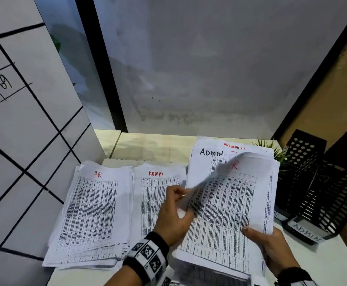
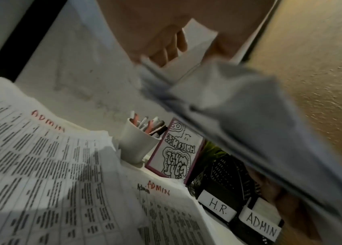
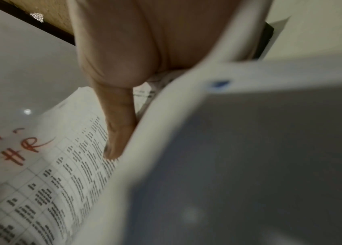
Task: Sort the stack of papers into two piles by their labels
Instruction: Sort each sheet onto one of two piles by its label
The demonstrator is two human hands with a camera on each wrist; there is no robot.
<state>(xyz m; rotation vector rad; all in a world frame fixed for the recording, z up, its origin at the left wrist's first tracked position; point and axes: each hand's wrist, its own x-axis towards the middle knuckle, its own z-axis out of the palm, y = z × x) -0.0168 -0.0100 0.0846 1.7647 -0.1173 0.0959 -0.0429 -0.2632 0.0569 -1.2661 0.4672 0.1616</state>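
An HR pile (image 1: 94,213) lies at the left and an ADMIN pile (image 1: 151,195) beside it in the middle. At the right, my right hand (image 1: 271,246) grips the unsorted stack (image 1: 230,213) by its lower right corner, thumb (image 3: 117,132) pressed on the top page. My left hand (image 1: 181,196) pinches one loose sheet (image 1: 209,176) at its edge. The sheet curls up off the stack, blurred. Under it a page marked HR (image 3: 19,152) in red shows, and a page marked ADMIN in black sticks out behind. In the left wrist view the lifted sheet (image 2: 239,116) hangs from my fingers (image 2: 166,49).
Two black mesh trays (image 1: 316,186) stand at the right, labelled H.R. (image 2: 217,207) and ADMIN (image 2: 260,225). Behind the stack are a white cup of pens (image 2: 136,142), a doodled card (image 2: 176,154) and a small green plant (image 1: 271,147). A wall closes the back, a tiled panel the left.
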